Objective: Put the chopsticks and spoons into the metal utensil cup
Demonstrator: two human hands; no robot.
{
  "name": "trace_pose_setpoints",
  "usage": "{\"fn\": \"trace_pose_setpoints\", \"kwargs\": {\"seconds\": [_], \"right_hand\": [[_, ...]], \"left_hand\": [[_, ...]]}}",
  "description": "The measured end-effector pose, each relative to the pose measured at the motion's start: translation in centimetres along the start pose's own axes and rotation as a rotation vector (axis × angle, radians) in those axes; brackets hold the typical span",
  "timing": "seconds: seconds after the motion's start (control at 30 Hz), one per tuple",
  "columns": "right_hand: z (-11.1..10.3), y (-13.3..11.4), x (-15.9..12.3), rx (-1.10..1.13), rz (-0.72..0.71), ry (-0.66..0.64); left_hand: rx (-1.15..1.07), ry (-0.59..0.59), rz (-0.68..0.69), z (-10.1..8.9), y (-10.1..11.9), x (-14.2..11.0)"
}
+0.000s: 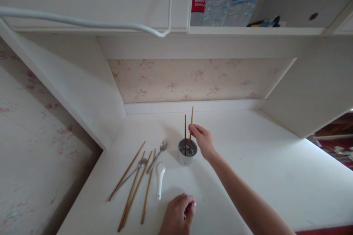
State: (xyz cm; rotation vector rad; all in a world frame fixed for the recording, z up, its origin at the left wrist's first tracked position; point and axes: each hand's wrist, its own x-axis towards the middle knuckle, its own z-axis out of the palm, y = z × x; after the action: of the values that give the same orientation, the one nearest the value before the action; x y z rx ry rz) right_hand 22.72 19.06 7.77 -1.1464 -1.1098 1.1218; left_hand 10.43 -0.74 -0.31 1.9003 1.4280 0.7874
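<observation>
My right hand (202,139) pinches a light wooden chopstick (192,115) near its upper part. The lower end of that chopstick is inside a metal utensil holder (185,161) with small holes. A darker chopstick (185,128) stands upright in the same holder. My left hand (179,213) rests low on the table, its fingers curled with nothing visible in them. To its left lie a white soup spoon (160,180), several loose chopsticks (149,191) and two metal spoons (163,146), one of them (142,162) lying among the chopsticks.
The white tabletop (248,176) sits in a nook between side panels, with floral wallpaper (176,80) behind. Overhead, a cabinet shelf (256,31) holds plastic bottles (220,0). A white cable or bar (82,21) crosses the upper left.
</observation>
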Motion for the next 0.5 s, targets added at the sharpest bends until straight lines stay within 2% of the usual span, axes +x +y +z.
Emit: {"fn": "trace_pose_setpoints", "kwargs": {"seconds": [0.17,0.5], "right_hand": [[-0.1,2.0,-0.2,-0.068,0.050,0.001],[-0.2,2.2,-1.1,-0.168,0.075,-0.051]], "left_hand": [[-0.016,-0.018,-0.011,-0.2,0.3,0.0],[0.032,-0.032,0.014,-0.1,0.1,0.1]]}}
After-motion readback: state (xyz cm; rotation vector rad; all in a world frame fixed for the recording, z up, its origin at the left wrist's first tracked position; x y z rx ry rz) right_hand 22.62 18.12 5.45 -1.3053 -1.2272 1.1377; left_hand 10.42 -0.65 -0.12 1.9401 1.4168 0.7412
